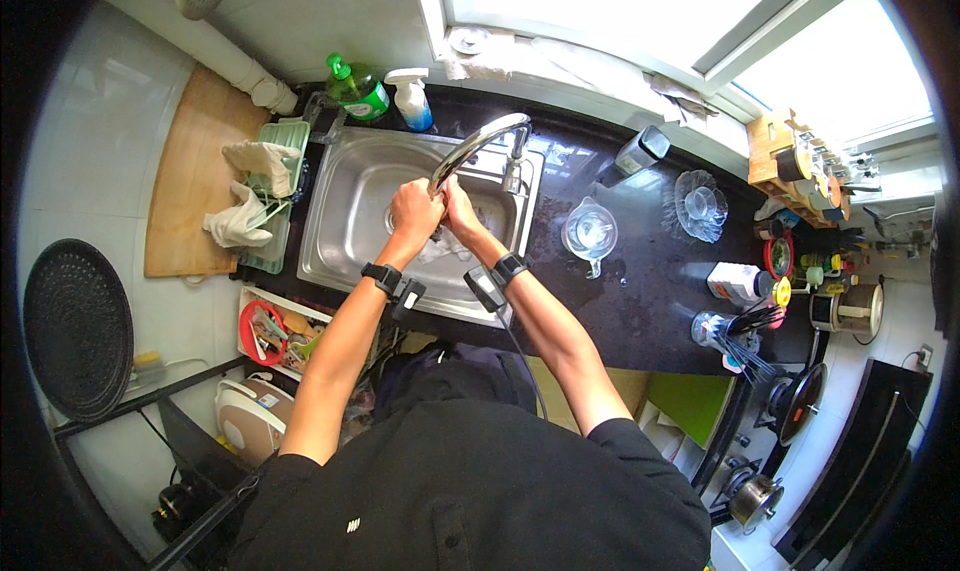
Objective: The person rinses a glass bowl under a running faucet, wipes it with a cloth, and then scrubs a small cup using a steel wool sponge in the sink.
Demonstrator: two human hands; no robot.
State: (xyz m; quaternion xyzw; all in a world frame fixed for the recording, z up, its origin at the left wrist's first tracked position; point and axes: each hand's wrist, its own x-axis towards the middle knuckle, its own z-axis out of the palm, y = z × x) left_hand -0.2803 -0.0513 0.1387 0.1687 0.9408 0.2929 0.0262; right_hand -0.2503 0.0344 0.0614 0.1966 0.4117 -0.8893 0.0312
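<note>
Both my hands meet over the stainless steel sink (341, 218), at the outlet end of the curved chrome faucet (480, 142). My left hand (417, 209) is curled beside the spout's end, and my right hand (460, 209) is close against it from the other side. The faucet's tip and my fingertips hide one another, so what the fingers hold cannot be told. Something pale, perhaps a cloth, lies in the sink (444, 250) below my right hand. A clear glass measuring jug (590, 230) stands on the dark counter to the right.
A green soap pump bottle (365, 98) and a spray bottle (412, 106) stand behind the sink. Left are a dish rack (294, 140) and a wooden cutting board (180, 196). Rightward are a glass dish (697, 205), a square container (642, 149), jars and a gas stove (739, 473).
</note>
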